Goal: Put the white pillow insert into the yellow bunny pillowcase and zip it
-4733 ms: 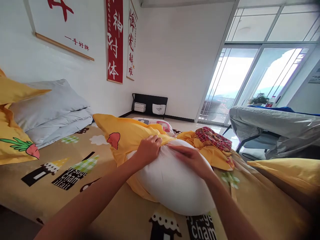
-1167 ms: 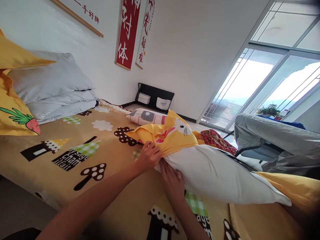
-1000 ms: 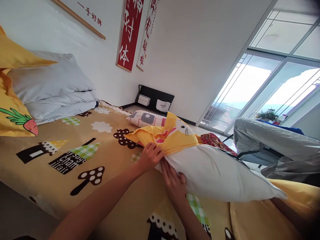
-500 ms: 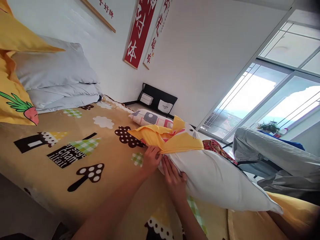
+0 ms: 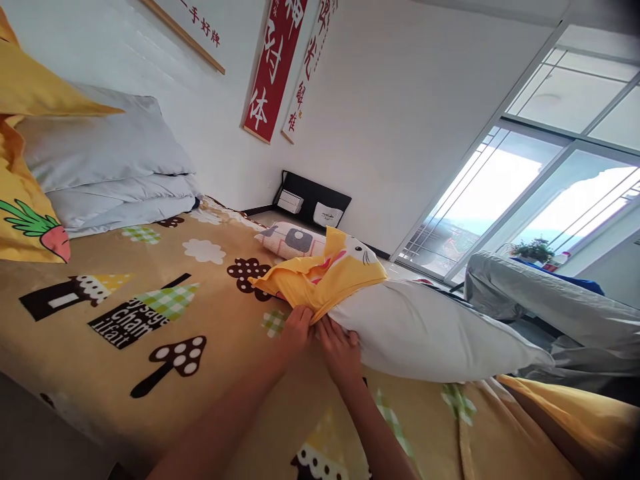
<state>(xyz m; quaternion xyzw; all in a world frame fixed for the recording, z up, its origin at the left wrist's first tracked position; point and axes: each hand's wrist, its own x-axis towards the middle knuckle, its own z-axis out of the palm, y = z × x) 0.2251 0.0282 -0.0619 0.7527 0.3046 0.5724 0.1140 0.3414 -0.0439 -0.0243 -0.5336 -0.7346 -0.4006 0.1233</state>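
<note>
Gripping the bunched open edge of a yellow cotton pillowcase with a cartoon animal print (image 5: 330, 270), the left hand (image 5: 297, 329) has its fingers closed on the fabric right at the near end of a plump white bare pillow (image 5: 430, 330). The right hand (image 5: 340, 347) sits just beside it, palm down and fingers spread flat against the pillow's end rather than clasping anything, which looks like a way to steady the stuffing while the cloth is held at the mouth. That pillow lies across the tan printed bedspread with mushrooms and houses (image 5: 150, 313), only its near end inside the case, the rest sticking out bare toward the window.

Both forearms run off the bottom edge. The left thumb is tucked under the fabric and cannot be seen, and how deep the pillow's corner goes into the case is hidden by the folds. Folded grey bedding (image 5: 110, 173) lies against the wall.
</note>
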